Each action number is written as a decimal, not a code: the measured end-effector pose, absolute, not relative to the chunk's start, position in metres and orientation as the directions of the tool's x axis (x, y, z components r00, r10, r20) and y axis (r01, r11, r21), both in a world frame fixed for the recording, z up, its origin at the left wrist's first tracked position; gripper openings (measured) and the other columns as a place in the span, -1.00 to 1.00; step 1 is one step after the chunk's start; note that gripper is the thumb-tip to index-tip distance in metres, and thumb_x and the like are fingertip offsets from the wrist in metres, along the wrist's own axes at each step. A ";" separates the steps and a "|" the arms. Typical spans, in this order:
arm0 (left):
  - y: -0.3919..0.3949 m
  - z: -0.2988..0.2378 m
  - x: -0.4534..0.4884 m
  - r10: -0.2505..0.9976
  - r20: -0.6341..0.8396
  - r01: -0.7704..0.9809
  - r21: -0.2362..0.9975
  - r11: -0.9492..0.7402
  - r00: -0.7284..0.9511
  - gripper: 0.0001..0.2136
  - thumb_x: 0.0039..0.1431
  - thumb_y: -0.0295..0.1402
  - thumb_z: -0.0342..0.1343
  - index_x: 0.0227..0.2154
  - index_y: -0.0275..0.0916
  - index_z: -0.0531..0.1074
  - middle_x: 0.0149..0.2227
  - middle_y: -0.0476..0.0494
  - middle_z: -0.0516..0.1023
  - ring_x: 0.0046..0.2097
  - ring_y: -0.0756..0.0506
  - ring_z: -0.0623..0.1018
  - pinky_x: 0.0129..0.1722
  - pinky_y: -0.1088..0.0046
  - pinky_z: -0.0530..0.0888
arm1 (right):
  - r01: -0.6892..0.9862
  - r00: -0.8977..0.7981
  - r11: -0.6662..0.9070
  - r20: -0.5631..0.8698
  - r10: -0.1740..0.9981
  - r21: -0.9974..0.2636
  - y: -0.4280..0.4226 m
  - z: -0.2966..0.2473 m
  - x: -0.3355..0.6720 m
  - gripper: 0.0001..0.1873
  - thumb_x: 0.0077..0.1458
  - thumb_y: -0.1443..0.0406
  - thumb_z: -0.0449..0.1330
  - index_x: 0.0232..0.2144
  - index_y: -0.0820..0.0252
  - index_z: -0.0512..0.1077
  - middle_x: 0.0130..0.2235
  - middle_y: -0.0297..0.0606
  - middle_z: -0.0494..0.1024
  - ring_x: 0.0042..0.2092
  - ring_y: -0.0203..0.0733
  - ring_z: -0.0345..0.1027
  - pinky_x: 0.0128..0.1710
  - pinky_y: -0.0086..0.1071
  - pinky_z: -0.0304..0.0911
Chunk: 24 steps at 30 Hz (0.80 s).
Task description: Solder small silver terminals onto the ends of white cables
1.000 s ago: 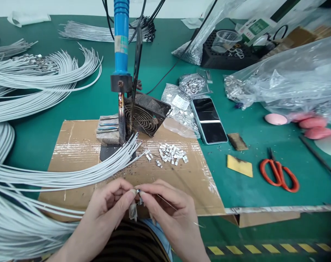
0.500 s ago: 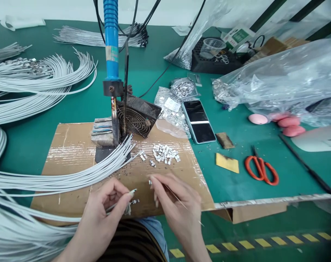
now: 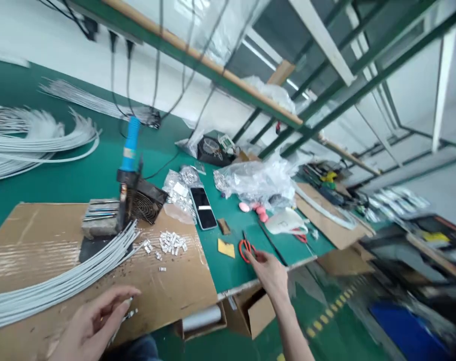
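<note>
My left hand (image 3: pixel 94 323) is low over the cardboard sheet (image 3: pixel 190 286), thumb and fingertips pinched on the tip of a white cable (image 3: pixel 130 299); most of that cable is hidden by the hand. Small metal pieces (image 3: pixel 130 314) show just under those fingers. Out to the right, my right hand (image 3: pixel 269 271) has its thumb and fingers at the handle loops of the red-handled scissors (image 3: pixel 246 245), which lie on the green table. A single small metal connector (image 3: pixel 162 269) lies on the cardboard, in front of a pile of similar connectors (image 3: pixel 173 242).
A blue-handled soldering iron (image 3: pixel 130 145) stands upright beside a small fan (image 3: pixel 145 203). White cables (image 3: pixel 81 276) fan across the cardboard. A phone (image 3: pixel 203 208), a yellow sponge (image 3: pixel 226 247) and plastic bags (image 3: pixel 258 180) lie to the right. A shelf edge (image 3: pixel 197 57) crosses above.
My view has swung right and up. My right hand has moved right to the scissors; the connector in its fingers now appears to lie on the cardboard. My left hand still pinches the cable.
</note>
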<state>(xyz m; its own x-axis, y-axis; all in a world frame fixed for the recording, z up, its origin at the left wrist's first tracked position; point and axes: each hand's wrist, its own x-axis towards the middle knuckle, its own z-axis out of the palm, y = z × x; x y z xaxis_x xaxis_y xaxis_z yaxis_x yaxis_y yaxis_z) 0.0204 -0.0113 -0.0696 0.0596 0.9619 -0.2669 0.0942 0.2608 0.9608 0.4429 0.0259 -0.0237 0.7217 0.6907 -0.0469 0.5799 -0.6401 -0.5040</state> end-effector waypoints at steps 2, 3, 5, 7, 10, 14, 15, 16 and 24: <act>-0.014 -0.067 0.024 0.966 -0.248 0.001 0.969 0.248 0.069 -0.60 0.19 0.13 0.28 -0.26 -0.10 0.72 -0.29 -0.11 0.72 -0.18 -0.22 0.64 -0.19 0.38 0.54 | 0.555 0.732 -0.694 -0.128 0.670 -0.458 0.037 -0.016 0.457 -0.66 0.39 0.18 0.29 0.15 0.11 0.49 0.19 -0.13 0.54 0.08 0.00 0.54 0.04 -0.07 0.53; -0.015 -0.064 0.025 0.965 -0.250 -0.050 0.966 0.255 0.078 -0.60 0.18 0.11 0.30 -0.24 -0.12 0.71 -0.40 -0.07 0.65 -0.29 -0.15 0.59 -0.27 0.42 0.51 | 0.545 0.734 -0.714 -0.163 0.660 -0.440 0.041 -0.012 0.459 -0.66 0.38 0.19 0.31 0.14 0.11 0.50 0.19 -0.13 0.54 0.09 0.01 0.54 0.03 -0.08 0.53; -0.017 -0.057 0.023 0.944 -0.294 -0.190 0.928 0.319 0.150 -0.58 0.18 0.09 0.33 -0.17 -0.18 0.62 -0.63 0.13 0.34 -0.53 -0.01 0.32 -0.53 0.55 0.27 | 0.534 0.723 -0.726 -0.211 0.657 -0.433 0.044 -0.004 0.456 -0.67 0.37 0.21 0.31 0.14 0.07 0.51 0.21 -0.14 0.53 0.10 0.00 0.53 0.02 -0.12 0.52; -0.020 -0.050 0.018 0.924 -0.319 -0.276 0.888 0.369 0.211 -0.55 0.13 0.12 0.35 -0.28 -0.21 0.50 -0.63 0.20 0.24 -0.60 0.06 0.13 -0.61 0.58 0.07 | 0.523 0.702 -0.711 -0.235 0.672 -0.469 0.039 0.002 0.446 -0.66 0.37 0.20 0.32 0.13 0.11 0.51 0.19 -0.15 0.55 0.07 0.00 0.54 0.00 -0.12 0.54; -0.027 -0.039 0.009 0.904 -0.354 -0.303 0.857 0.417 0.240 -0.51 0.16 0.16 0.29 -0.41 -0.21 0.42 -0.64 0.22 0.19 -0.62 0.10 -0.01 -0.66 0.56 -0.06 | 0.524 0.621 -0.600 -0.211 0.755 -0.604 0.015 0.003 0.414 -0.69 0.31 0.13 0.32 -0.09 0.27 0.58 -0.10 -0.13 0.68 -0.08 0.08 0.62 -0.12 -0.18 0.55; -0.038 -0.019 -0.002 0.901 -0.340 -0.285 0.865 0.413 0.271 -0.55 0.23 0.09 0.29 -0.29 -0.29 0.58 -0.57 0.15 0.24 -0.56 0.08 0.07 -0.61 0.56 -0.01 | 0.551 0.385 -0.365 -0.159 0.909 -0.750 -0.037 -0.010 0.340 -0.56 0.10 -0.09 0.37 -0.28 0.17 0.59 -0.34 -0.21 0.68 -0.24 0.08 0.59 -0.23 -0.24 0.49; -0.040 -0.014 -0.004 0.903 -0.329 -0.275 0.873 0.402 0.275 -0.57 0.25 0.07 0.28 -0.29 -0.28 0.59 -0.54 0.13 0.26 -0.54 0.07 0.10 -0.59 0.56 0.02 | 0.555 0.314 -0.315 -0.156 0.936 -0.770 -0.049 -0.014 0.319 -0.55 0.12 -0.11 0.36 -0.42 0.14 0.54 -0.43 -0.24 0.62 -0.33 0.00 0.53 -0.28 -0.26 0.45; -0.042 -0.008 -0.006 0.904 -0.314 -0.259 0.883 0.390 0.290 -0.58 0.28 0.06 0.26 -0.28 -0.28 0.59 -0.52 0.12 0.27 -0.53 0.07 0.11 -0.59 0.54 0.01 | 0.555 0.246 -0.269 -0.153 0.957 -0.787 -0.058 -0.017 0.299 -0.52 0.13 -0.12 0.34 -0.52 0.13 0.49 -0.49 -0.27 0.55 -0.39 -0.06 0.47 -0.33 -0.28 0.41; -0.051 0.013 -0.015 0.886 -0.329 -0.224 0.884 0.411 0.325 -0.67 0.35 -0.03 0.22 -0.27 -0.22 0.60 -0.46 0.06 0.38 -0.46 0.02 0.18 -0.48 0.49 0.10 | 0.666 -0.330 0.246 0.018 0.944 -0.704 -0.053 0.008 0.208 -0.63 0.17 0.22 0.31 -0.56 0.08 0.24 -0.50 -0.37 0.36 -0.46 -0.22 0.25 -0.48 -0.39 0.13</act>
<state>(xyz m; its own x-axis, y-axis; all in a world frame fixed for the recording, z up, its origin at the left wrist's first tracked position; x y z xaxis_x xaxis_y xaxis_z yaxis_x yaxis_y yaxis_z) -0.0147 -0.0506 0.0130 0.3254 0.8864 -0.3293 -0.2236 0.4105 0.8840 0.2076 -0.0532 0.0077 -0.3295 0.9440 0.0177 0.6661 0.2457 -0.7043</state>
